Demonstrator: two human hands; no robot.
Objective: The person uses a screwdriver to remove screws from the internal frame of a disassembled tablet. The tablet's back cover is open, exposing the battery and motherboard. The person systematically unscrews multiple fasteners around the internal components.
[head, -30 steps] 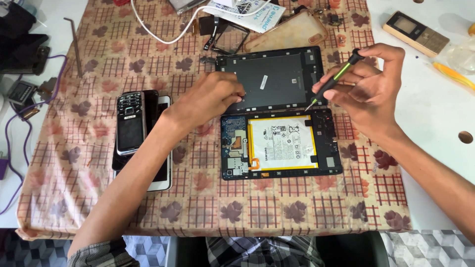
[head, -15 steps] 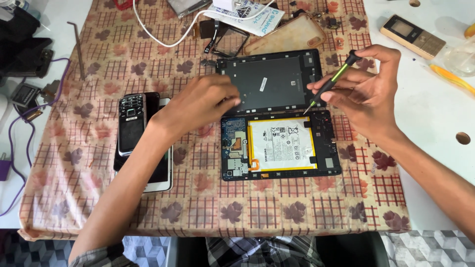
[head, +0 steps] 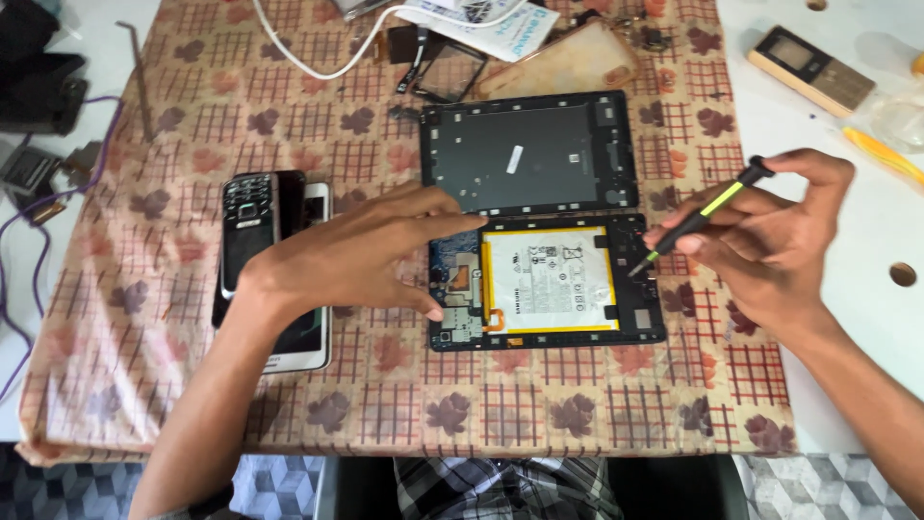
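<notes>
Top of the frame is a jumble: papers (head: 491, 24), a white cable (head: 318, 58) and small parts are cut off by the upper edge, and what they are is hard to make out. At far left a dark shape (head: 34, 63) runs out of view. The left hand (head: 361, 255) covers the left edge of the opened tablet (head: 549, 279) at centre, so the board corner under the palm is hidden; its fingers are spread flat, index reaching onto the tablet's upper left corner, thumb pressing near the lower left, gripping nothing. The hand also hides part of the white phone (head: 308, 332) lying beneath the dark keypad phone (head: 248, 226) at left centre. The right hand (head: 770, 241) sits just right of the tablet, fingers pinched shut round a screwdriver (head: 698, 214) with a black and green shaft; its tip lands on the tablet's right rim, though the exact spot it touches is too small to tell. The battery (head: 549, 279), white with a yellow border, lies exposed between the two hands. The back cover (head: 529, 154) lies touching the tablet's upper edge. A gold bar phone (head: 811, 69) rests at upper right, well apart, on the white table (head: 828, 135) beyond the patterned cloth (head: 539, 404).
</notes>
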